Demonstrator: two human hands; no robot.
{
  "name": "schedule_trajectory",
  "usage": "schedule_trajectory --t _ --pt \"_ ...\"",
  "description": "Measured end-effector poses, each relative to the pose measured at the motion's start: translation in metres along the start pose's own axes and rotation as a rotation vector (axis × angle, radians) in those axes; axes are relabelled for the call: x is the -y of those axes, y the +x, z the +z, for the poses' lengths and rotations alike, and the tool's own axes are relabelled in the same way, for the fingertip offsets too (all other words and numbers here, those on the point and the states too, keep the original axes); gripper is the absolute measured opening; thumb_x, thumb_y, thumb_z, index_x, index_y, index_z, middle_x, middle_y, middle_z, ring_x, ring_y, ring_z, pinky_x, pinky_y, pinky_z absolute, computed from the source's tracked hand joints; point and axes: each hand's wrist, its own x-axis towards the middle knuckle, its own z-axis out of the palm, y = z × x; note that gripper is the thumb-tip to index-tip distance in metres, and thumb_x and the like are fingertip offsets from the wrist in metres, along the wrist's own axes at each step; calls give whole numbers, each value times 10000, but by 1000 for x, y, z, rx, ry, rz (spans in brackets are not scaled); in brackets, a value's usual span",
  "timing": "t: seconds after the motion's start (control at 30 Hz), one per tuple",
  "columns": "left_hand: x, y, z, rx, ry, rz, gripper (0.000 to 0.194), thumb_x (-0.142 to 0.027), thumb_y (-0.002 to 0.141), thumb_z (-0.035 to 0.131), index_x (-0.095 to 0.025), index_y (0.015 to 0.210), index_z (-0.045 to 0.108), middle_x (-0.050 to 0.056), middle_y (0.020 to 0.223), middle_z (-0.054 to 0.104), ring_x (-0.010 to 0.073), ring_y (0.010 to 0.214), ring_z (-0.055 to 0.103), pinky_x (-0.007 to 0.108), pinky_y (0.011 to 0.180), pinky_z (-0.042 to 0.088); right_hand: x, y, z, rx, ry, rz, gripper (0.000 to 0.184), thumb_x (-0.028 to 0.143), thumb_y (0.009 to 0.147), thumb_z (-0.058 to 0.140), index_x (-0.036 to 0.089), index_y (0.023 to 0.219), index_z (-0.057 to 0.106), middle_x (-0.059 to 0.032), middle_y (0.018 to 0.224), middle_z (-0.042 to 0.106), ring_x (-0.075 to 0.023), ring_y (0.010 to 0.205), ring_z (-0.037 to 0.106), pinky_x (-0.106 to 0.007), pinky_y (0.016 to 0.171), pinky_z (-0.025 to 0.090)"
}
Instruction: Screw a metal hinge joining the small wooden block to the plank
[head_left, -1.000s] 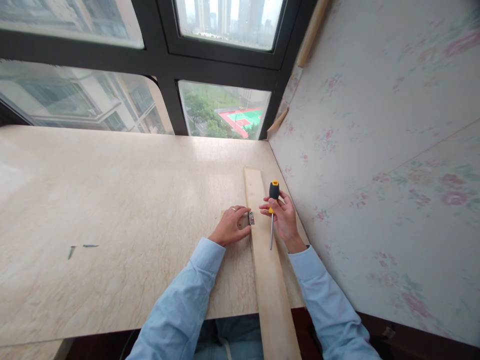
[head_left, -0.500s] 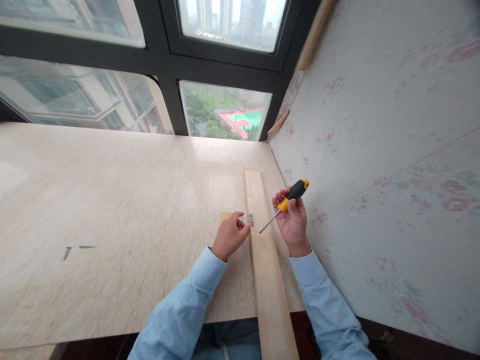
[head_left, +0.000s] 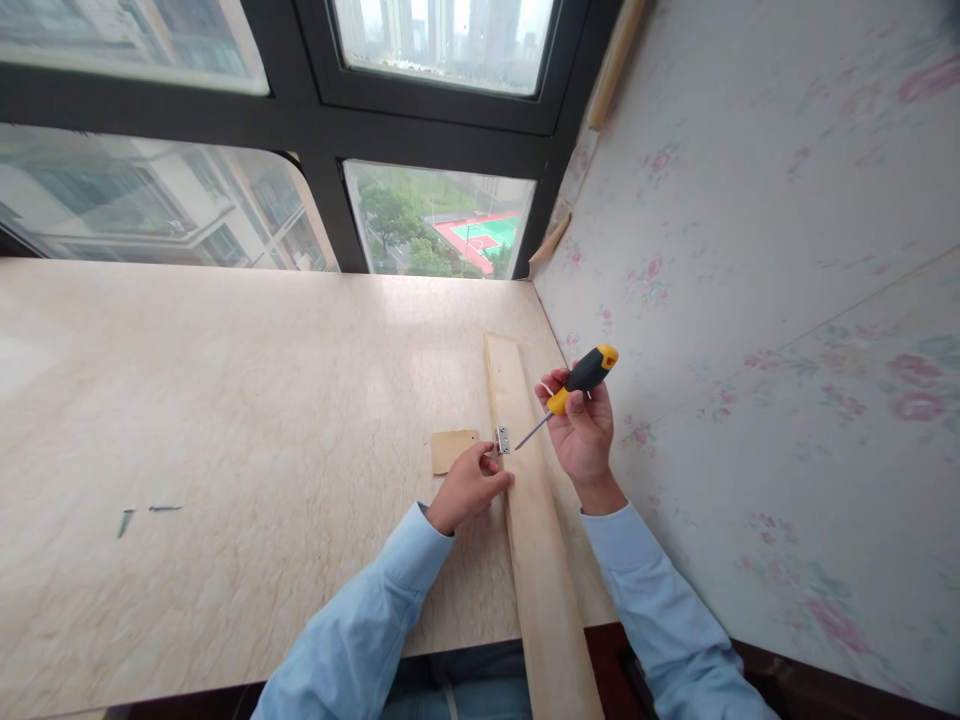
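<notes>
My right hand [head_left: 581, 430] is closed round the black and yellow handle of a screwdriver [head_left: 585, 376]. Its shaft slants down to the left, and the tip is just right of a small metal hinge [head_left: 502, 440]. That hinge lies on the left edge of a long, pale wooden board [head_left: 536, 540]. Beside it is my left hand [head_left: 469, 485], with the index fingertip at the hinge and the thumb on the board's edge. These fingers are apart; the others are partly hidden. A small square wooden piece [head_left: 451, 452] lies left of the hinge, partly behind the left hand.
Two screws [head_left: 142, 516] lie on the marbled tabletop [head_left: 247, 400] at the left. The board overhangs the front edge towards my lap. A flowered wall [head_left: 750, 350] rises close on the right, and dark-framed windows [head_left: 427, 130] stand behind.
My left hand has shifted down, its thumb now on the board's edge, uncovering more of the square wooden piece. The screwdriver tip has moved up slightly, nearer the hinge. The camera view has shifted a little.
</notes>
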Motion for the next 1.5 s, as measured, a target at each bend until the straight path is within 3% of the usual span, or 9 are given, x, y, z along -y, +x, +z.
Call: schedule_trajectory --t 0.13,0.27,0.43,0.6,0.73,0.97,1.13,1.5 --pt "2 1 4 37 -51 42 391 -298 798 706 -124 1130 596 -11 804 558 48 406 481 172 329 342 1 24 6 -17 53 6 287 371 773 799 283 999 646 29 1034 691 -128 952 660 -377 958 525" --pt "4 1 5 29 -59 65 349 -325 810 679 -128 1085 594 6 821 584 74 425 536 174 329 366 -1 34 13 -15 42 38 308 424 758 794 287 988 640 22 987 673 -132 884 634 -338 845 537" --pt "2 1 5 41 -139 9 347 -317 801 699 -138 1077 590 62 925 681 110 455 616 174 328 384 -3 25 18 10 9 77 375 462 713 823 299 990 631 20 932 649 -140 834 608 -322 767 536" --pt "-2 0 4 83 -346 -71 363 -263 763 757 -93 1027 576 29 730 659 124 432 612 195 356 439 -3 18 19 22 37 44 385 418 709 838 310 1026 648 20 912 653 -132 798 594 -298 726 529" --pt "-4 0 1 55 -421 -95 389 -204 709 807 -86 1001 579 16 688 662 89 389 563 172 336 393 -4 12 18 68 29 13 349 381 737 822 324 1035 650 25 914 663 -126 779 595 -299 740 526" --pt "-5 0 0 29 -427 -99 329 -158 695 796 -83 953 606 0 652 651 71 383 541 158 323 360 -2 2 17 80 -6 67 432 433 711 833 329 1076 626 16 889 650 -144 724 574 -325 681 502" --pt "-2 2 2 8 -419 -83 334 -174 698 791 -92 956 595 -14 623 632 85 393 557 160 334 359 -6 0 18 116 27 103 369 406 711 836 322 1008 633 25 873 647 -133 694 558 -314 664 481" --pt "1 6 4 -13 -462 -48 329 -124 708 753 -80 985 581 -12 623 628 100 434 594 166 375 396 -5 -5 16 87 39 96 395 427 720 831 343 1061 650 31 870 639 -118 685 554 -295 665 484"
